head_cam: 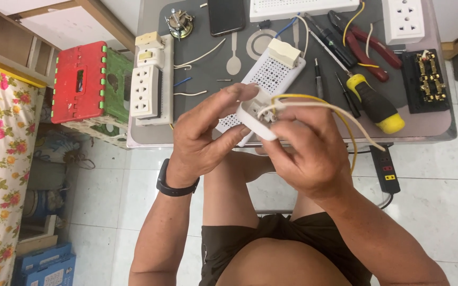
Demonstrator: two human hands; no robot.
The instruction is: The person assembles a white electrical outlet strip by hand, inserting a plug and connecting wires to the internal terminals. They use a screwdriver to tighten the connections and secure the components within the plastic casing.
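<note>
- Nearest cam: right hand (306, 153), fingers curled, pinching yellow & white wires (340, 114) where they enter small white socket part (255, 119).
- Left hand (202, 135) grips the part's left edge between thumb & fingers.
- Part held in air just in front of grey table (197, 79), over perforated white board (271, 79).
- Looks light, rigid plastic, smooth; wires springy, likely tug loose — hold by body edges.
- Yellow-handled screwdriver (375, 103) lies right of the part, 2-socket panel (145, 92) left of it.
</note>
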